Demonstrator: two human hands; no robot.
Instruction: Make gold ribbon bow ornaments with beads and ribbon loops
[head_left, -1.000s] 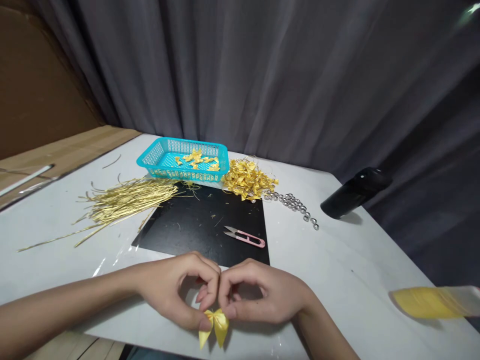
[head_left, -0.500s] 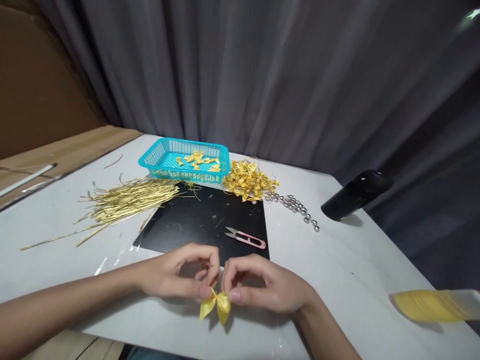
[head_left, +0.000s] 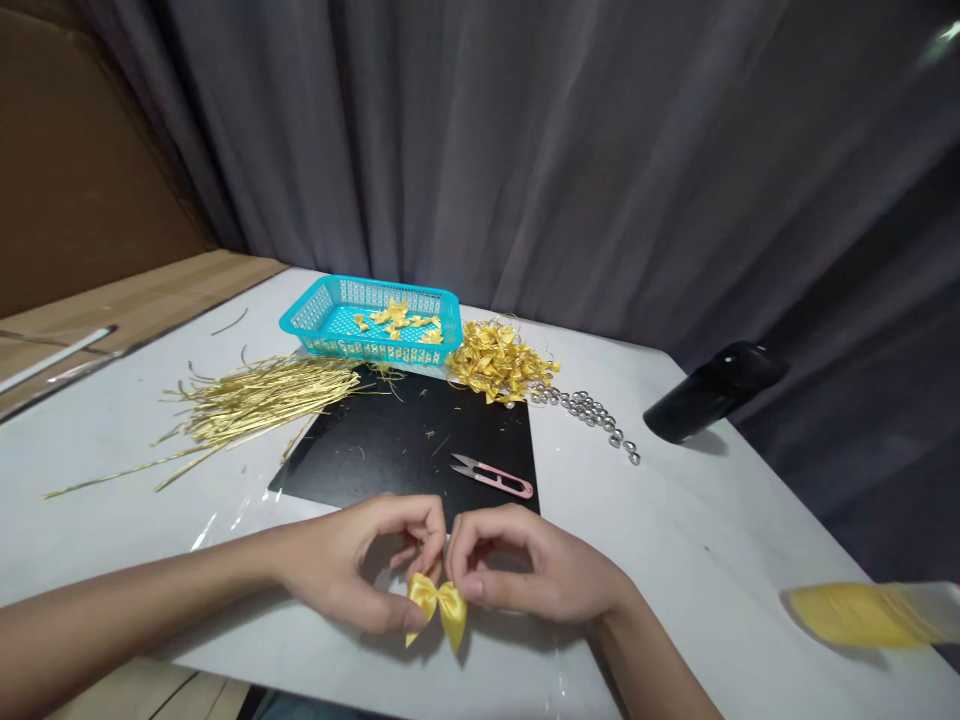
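Observation:
Near the front edge of the white table, a small yellow satin bow [head_left: 451,606] is pinched between both hands. My left hand [head_left: 367,565] has its thumb on the bow's left tail and a finger behind the left loop. The thumb and forefinger of my right hand [head_left: 529,565] grip the right loop. Both hands are close together, just in front of a black mat [head_left: 390,440]. Pink-handled thread snips [head_left: 499,479] lie on the mat, their blades apart and pointing left.
A turquoise basket [head_left: 367,352] holds a few yellow bows. Beside it are a pile of bows [head_left: 499,362] and silver beads [head_left: 589,408]. Gold ties [head_left: 262,400] lie left, a black bottle [head_left: 712,392] and a yellow-and-clear object [head_left: 855,613] right.
My left thumb has slid down from the bow's left loop to its tail, so more of that loop shows. The bow sits slightly farther right. My right hand keeps its pinch.

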